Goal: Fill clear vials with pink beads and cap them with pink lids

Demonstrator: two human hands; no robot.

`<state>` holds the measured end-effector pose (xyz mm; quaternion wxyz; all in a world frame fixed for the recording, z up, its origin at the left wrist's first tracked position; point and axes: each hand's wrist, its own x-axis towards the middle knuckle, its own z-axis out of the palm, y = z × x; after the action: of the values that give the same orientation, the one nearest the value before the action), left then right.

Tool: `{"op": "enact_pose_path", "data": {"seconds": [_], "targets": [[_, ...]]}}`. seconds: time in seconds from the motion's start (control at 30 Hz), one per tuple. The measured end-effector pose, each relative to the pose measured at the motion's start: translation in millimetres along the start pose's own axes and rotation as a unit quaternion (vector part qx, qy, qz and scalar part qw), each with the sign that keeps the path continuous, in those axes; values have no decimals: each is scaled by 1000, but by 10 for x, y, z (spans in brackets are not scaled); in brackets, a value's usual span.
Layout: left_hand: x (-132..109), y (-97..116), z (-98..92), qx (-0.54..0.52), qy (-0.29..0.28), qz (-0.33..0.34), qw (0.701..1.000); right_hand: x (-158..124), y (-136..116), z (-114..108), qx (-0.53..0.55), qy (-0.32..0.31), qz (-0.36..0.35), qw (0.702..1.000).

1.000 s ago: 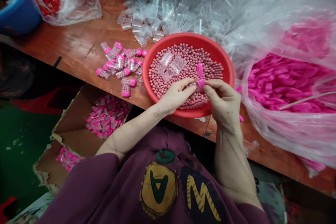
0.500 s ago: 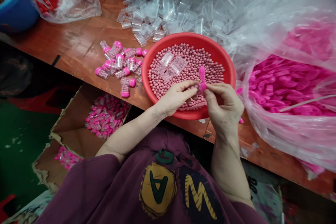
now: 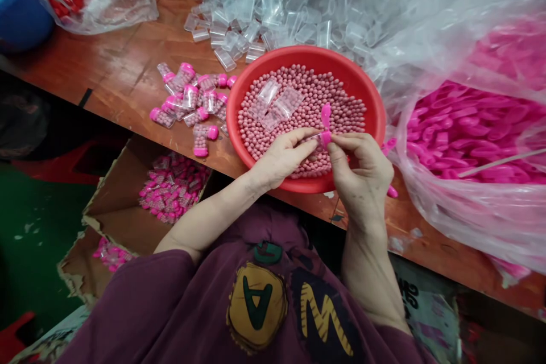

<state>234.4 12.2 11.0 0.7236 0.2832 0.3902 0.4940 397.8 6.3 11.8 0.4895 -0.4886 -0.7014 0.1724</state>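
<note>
Over a red basin [image 3: 375,91] of small pink balls [image 3: 307,79], my two hands meet at one small bottle. Its clear plastic tube is pinched between the fingers of my left hand [image 3: 281,159], which partly hide it. A pink flip cap [image 3: 325,137] sits at the tube's right end, its lid [image 3: 326,114] standing up. The thumb and forefinger of my right hand [image 3: 360,162] close on that cap. Beside my left hand, a few clear tubes [image 3: 286,103] lie on the balls.
Filled bottles with pink caps [image 3: 190,96] lie left of the basin. Loose clear tubes [image 3: 245,8] are heaped behind it. A plastic bag of pink caps [image 3: 469,136] stands right. Below the table edge, a cardboard box [image 3: 119,199] holds more bottles.
The cap and my hands have shifted slightly left in the picture, and more of the clear tube shows beside the cap. Both hands keep their grip. The whole view has moved a little.
</note>
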Motion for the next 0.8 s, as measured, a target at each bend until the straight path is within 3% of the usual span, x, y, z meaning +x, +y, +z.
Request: {"op": "enact_pose_path", "data": {"seconds": [0.17,0.37,0.5,0.67,0.8], "targets": [[-24,3,11,25,15,17,999,94,38,-27,34,-58,-10,998],[-9,-16,30,50,39,66,996,58,57,23,32,-65,-28,997],[-24,37,19,28,-5,9,1000,85,90,-50,57,-68,-20,996],[-26,70,-25,1,-91,-66,994,298,154,-10,123,-85,110,983],[12,49,-65,-40,-67,-49,996,299,139,4,149,-79,99,981]]}}
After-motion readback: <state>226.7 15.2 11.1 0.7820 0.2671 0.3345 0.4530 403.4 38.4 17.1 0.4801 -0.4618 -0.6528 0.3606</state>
